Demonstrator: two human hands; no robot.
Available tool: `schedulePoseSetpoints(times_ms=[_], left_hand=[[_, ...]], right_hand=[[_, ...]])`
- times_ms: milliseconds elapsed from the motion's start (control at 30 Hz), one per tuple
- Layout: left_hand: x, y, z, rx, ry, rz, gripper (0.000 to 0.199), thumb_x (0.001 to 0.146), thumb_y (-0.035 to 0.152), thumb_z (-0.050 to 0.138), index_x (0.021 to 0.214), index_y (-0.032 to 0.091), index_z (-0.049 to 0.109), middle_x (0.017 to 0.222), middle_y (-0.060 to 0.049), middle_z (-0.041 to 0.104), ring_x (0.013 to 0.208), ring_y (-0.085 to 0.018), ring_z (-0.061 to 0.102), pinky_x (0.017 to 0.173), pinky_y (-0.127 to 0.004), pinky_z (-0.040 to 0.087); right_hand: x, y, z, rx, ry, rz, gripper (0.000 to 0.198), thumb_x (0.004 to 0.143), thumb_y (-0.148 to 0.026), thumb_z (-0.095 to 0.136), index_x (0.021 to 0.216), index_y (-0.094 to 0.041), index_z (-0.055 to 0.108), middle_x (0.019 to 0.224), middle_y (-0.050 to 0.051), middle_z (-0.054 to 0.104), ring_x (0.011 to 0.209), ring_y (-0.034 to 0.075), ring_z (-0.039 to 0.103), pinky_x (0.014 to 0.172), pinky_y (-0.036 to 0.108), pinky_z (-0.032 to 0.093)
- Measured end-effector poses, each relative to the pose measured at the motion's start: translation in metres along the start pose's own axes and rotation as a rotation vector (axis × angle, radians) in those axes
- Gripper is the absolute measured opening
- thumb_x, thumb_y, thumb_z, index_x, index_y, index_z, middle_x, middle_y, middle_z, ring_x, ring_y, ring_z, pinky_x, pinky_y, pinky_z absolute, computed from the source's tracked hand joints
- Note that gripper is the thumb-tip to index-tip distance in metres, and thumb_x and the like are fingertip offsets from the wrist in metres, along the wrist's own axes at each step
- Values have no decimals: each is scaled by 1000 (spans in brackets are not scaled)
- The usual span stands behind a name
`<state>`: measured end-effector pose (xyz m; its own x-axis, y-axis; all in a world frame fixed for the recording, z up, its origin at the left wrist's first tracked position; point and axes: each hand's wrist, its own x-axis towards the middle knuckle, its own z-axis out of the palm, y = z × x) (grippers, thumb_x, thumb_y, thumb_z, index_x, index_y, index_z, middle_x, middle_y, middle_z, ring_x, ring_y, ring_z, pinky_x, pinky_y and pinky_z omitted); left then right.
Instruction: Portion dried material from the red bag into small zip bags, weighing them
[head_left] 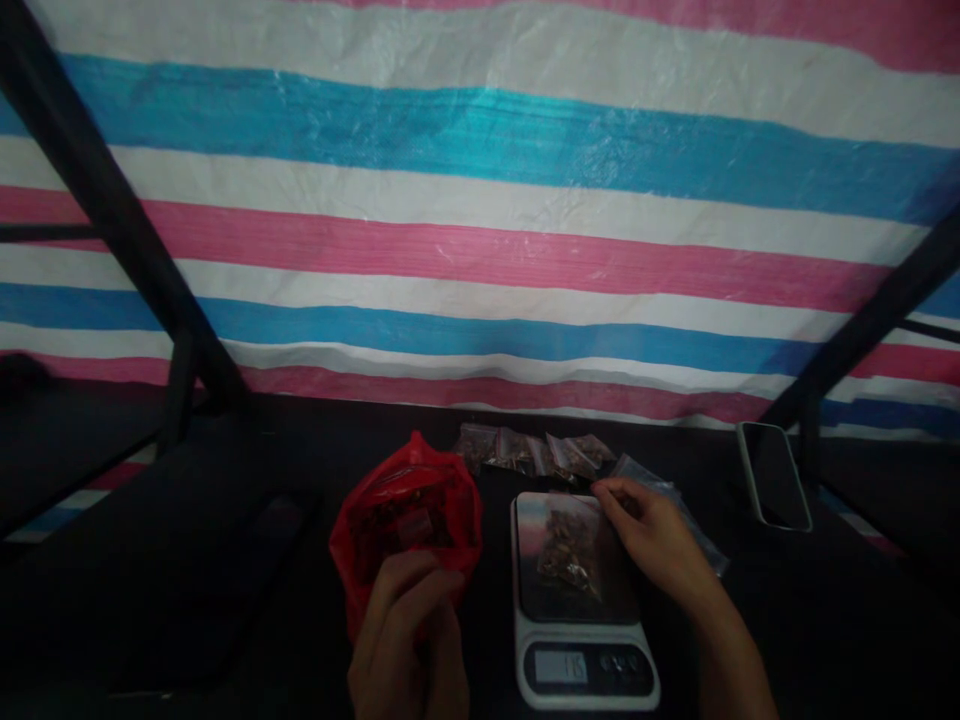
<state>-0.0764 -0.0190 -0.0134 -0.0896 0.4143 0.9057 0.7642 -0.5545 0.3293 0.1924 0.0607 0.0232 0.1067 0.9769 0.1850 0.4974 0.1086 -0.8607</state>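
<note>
From the head camera, your right hand reaches over the top right corner of the kitchen scale, fingers curled and pinched on the upper edge of a small clear bag that lies on the platform. The bag holds brownish pieces and spreads down and to the left of your fingertips, so most of it sits just inside your thumb. The scale's display is below your wrist and towards you; its digits are too dim to read.

Under and beyond your right hand lies a stack of empty clear bags, partly covered by your knuckles. Just past your fingertips, further from you, a row of filled small bags rests on the dark table. Well off to the right of that hand, a phone lies face up near the table's edge.

Your left hand is low in the picture, fingers loosely bent and resting against the near side of a red plastic bag. You touch its crumpled wall, but it is too dark to tell whether you grip it. The red bag's open mouth lies just beyond your fingers, with dark reddish contents inside, and it sits beside the scale's left edge.

Behind everything, a striped tarp in pink, blue and white hangs past the table.
</note>
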Motion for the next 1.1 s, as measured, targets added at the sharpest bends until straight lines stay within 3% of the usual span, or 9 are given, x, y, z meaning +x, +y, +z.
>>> schedulePoseSetpoints(times_ms=[333, 533, 700, 833, 933, 1033, 1100], left_hand=[[4, 12, -7, -67, -19, -32, 28, 89, 0, 59, 97, 25, 66, 92, -1, 69, 78, -15, 71, 65, -23, 57], [-2, 35, 3, -97, 113, -255, 28, 93, 0, 55, 92, 26, 67, 94, 0, 68, 87, -15, 71, 73, -24, 56], [-8, 43, 9, -208, 81, -343, 29, 98, 4, 51, 94, 27, 68, 95, -1, 68, 85, -14, 71, 69, -23, 53], [-9, 44, 14, -377, -34, -660, 18, 105, 29, 53, 112, 27, 70, 110, -6, 74, 103, -21, 72, 91, -32, 57], [-5, 45, 18, -542, -148, -907, 39, 104, 51, 56, 130, 25, 65, 130, -12, 72, 120, -26, 69, 106, -40, 52], [0, 46, 21, -759, -209, -1073, 52, 99, 61, 59, 135, 25, 63, 130, -12, 73, 118, -26, 70, 103, -40, 54], [1, 43, 22, -862, -170, -1195, 56, 96, 63, 64, 138, 26, 59, 118, -11, 77, 102, -24, 74, 89, -36, 59]], right_hand=[[-3, 3, 2, -44, -90, 3, 36, 85, -52, 64, 84, -20, 81, 85, 7, 80, 79, 27, 71, 76, 38, 53], [-6, 2, 6, -114, -111, -36, 35, 89, -50, 63, 87, -20, 81, 85, 6, 75, 80, 25, 67, 76, 36, 49], [-9, -4, 4, -89, -108, -76, 30, 89, -48, 67, 84, -22, 79, 84, 4, 71, 77, 23, 62, 72, 35, 47], [-14, -22, 3, 67, -206, -149, 25, 93, -47, 68, 88, -23, 75, 90, 2, 71, 87, 22, 64, 80, 33, 48], [-19, -41, 13, 216, -331, -189, 25, 95, -48, 69, 92, -24, 75, 93, 2, 71, 92, 21, 66, 82, 30, 49], [-22, -60, 34, 307, -392, -156, 28, 94, -51, 72, 92, -24, 75, 88, 1, 70, 85, 19, 65, 76, 27, 50], [-23, -71, 51, 372, -361, -98, 30, 89, -52, 77, 99, -24, 75, 89, 1, 71, 81, 17, 65, 71, 26, 51]])
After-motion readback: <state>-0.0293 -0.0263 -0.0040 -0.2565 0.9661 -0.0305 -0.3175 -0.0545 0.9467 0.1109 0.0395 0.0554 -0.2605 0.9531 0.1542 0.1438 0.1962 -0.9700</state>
